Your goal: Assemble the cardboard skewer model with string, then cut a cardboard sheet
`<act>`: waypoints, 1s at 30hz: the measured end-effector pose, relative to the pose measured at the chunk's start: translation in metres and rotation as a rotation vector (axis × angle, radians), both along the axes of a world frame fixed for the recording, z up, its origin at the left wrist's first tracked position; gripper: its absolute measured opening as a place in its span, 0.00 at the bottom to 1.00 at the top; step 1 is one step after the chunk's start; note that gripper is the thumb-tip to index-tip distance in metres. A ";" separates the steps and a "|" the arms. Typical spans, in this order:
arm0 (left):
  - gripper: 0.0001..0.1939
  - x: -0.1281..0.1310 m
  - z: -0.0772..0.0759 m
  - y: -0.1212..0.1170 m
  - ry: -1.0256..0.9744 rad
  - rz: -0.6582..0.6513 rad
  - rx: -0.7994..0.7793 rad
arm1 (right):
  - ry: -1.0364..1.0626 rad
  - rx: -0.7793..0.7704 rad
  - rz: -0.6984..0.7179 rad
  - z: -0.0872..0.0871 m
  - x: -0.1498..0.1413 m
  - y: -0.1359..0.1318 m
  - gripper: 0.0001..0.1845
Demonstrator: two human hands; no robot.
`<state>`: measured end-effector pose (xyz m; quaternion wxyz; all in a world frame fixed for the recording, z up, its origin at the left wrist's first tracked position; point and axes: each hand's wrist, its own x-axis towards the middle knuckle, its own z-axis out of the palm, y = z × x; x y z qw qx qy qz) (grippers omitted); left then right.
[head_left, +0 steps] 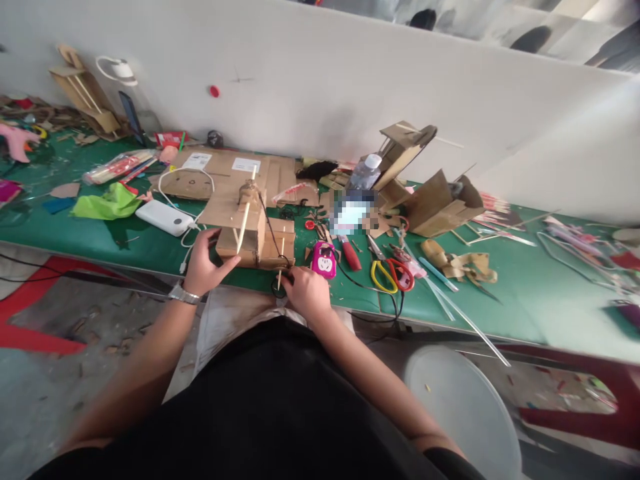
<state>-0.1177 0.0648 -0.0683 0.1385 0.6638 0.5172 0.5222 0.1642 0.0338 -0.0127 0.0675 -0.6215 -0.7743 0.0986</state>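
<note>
A small cardboard model [249, 230] stands near the table's front edge, with pale wooden sticks and a dark cord running from its upper part down to its front. My left hand [206, 261] grips its left side, the thumb against the front near the foot of a slanted wooden stick [243, 228]. At the model's lower right corner, the fingers of my right hand [307, 290] pinch the end of a short wooden stick [279, 279] where the dark cord [270, 228] comes down. The fingertips partly hide that spot. A pink power socket [323, 261] sits just beyond my right hand.
On the green table [430, 320] lie scissors [391, 275], a red-handled tool [351, 256], clear glue sticks [467, 320] and a white power bank [165, 218]. Behind are a bottle [364, 173], a cardboard box [443, 203] and a flat cardboard sheet [225, 175]. A round stool [460, 413] stands at right.
</note>
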 end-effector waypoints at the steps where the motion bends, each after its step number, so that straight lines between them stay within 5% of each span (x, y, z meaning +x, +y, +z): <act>1: 0.40 0.001 0.001 0.000 0.013 0.018 0.001 | -0.008 -0.002 0.003 0.000 -0.001 0.001 0.16; 10: 0.33 0.006 0.010 -0.002 0.200 0.117 0.011 | 0.010 0.039 -0.015 0.000 -0.007 0.012 0.16; 21: 0.33 0.011 0.010 -0.004 0.167 0.195 0.009 | 0.065 0.056 -0.007 0.001 -0.007 0.010 0.12; 26: 0.15 0.023 0.007 -0.026 0.193 0.335 0.210 | 0.127 0.167 -0.014 -0.004 -0.005 0.008 0.09; 30: 0.10 0.058 0.004 -0.051 0.294 0.175 0.182 | 0.316 0.273 0.027 -0.016 -0.001 0.010 0.08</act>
